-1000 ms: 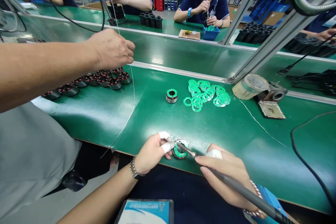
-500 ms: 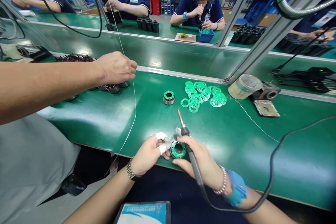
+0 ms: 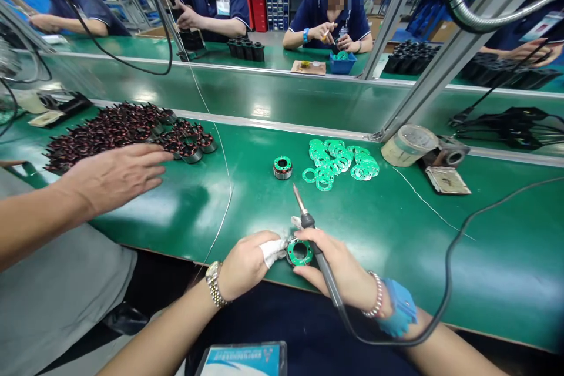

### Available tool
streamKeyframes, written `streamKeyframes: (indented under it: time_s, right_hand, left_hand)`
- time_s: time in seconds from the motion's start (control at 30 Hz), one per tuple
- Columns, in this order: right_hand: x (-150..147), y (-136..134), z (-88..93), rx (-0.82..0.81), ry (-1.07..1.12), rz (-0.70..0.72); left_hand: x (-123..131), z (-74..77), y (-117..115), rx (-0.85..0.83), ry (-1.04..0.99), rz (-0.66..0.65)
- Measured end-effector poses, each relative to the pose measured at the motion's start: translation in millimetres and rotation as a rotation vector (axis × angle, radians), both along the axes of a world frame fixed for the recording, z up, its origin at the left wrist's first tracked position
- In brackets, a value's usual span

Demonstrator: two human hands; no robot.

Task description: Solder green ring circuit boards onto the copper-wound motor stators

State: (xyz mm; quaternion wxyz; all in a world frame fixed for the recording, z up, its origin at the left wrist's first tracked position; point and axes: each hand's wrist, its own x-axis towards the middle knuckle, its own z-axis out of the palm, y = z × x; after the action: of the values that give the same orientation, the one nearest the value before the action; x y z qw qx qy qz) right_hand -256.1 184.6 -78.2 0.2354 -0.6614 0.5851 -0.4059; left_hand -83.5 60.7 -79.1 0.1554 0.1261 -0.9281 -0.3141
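Note:
My left hand (image 3: 250, 261), with white wrapping on its fingers, pinches the left side of a motor stator (image 3: 289, 259) topped by a green ring-shaped circuit board, near the table's front edge. My right hand (image 3: 337, 261) grips a soldering iron (image 3: 325, 273), its tip pointing up and away. The thumb and fingers of that hand also reach round the stator's right side. Farther off, a second stator (image 3: 282, 173) with a green ring board stands upright on the green table. Loose green ring boards (image 3: 332, 160) lie in a pile to its right.
A co-worker's hand (image 3: 118, 173) hovers at left before heaped stators (image 3: 110, 129). Solder wire (image 3: 230, 188) hangs down left of my hands. At right are a tape roll (image 3: 409, 144), an iron stand (image 3: 449, 158) and the iron's cable (image 3: 448, 270). A metal frame post (image 3: 423, 53) rises behind.
The co-worker's hand at left has moved left and down and spread its fingers, uncovering the heaped stators. My left fingers have drawn closer together at the stator. My right hand keeps the soldering iron.

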Motion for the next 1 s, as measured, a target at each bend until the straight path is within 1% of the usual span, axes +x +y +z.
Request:
streamKeyframes:
  time_s: [0.1, 0.17, 0.27, 0.37, 0.43, 0.57, 0.67, 0.77, 0.87, 0.9, 0.93, 1.0]
  right_hand:
    - [0, -1, -0.2, -0.013, 0.000, 0.000]
    - [0, -1, -0.4, -0.013, -0.002, -0.003]
    - [1, 0, -0.8, -0.013, 0.002, -0.016]
    - [3, 2, -1.9, -0.024, 0.010, -0.052]
    - [5, 3, -3.4, -0.036, 0.014, -0.079]
    - [6, 4, -6.7, -0.054, 0.010, -0.104]
    - [2, 1, -6.1, -0.044, -0.001, -0.052]
    - [-6, -1, -2.3, -0.051, 0.002, 0.008]
    - [-12, 1, 0.4, -0.059, 0.036, -0.022]
    - [-13, 2, 0.5, -0.052, 0.047, -0.030]
    - [-14, 4, 0.1, -0.043, 0.052, -0.030]
    - [-16, 6, -1.3, -0.026, 0.056, -0.016]
  left_hand:
    - [1, -8.7, 4, -0.197, 0.063, 0.036]
    - [0, -13.6, 9, -0.265, 0.129, 0.083]
    - [-6, -16.2, 21, -0.277, 0.195, 0.176]
    - [-10, -14.5, 33, -0.225, 0.181, 0.323]
    - [-9, -13.9, 41, -0.194, 0.174, 0.363]
    - [0, -19.5, 50, -0.177, 0.171, 0.277]
    - [4, -25.7, 50, -0.135, 0.159, 0.245]
    - [4, -27.3, 49, -0.001, 0.144, 0.212]
    - [3, -23.2, 44, 0.184, 0.132, 0.197]
    - [1, -21.0, 41, 0.206, 0.130, 0.190]
    - [-1, -18.5, 36, 0.186, 0.130, 0.173]
    - [-6, -13.4, 25, 0.036, 0.131, 0.091]
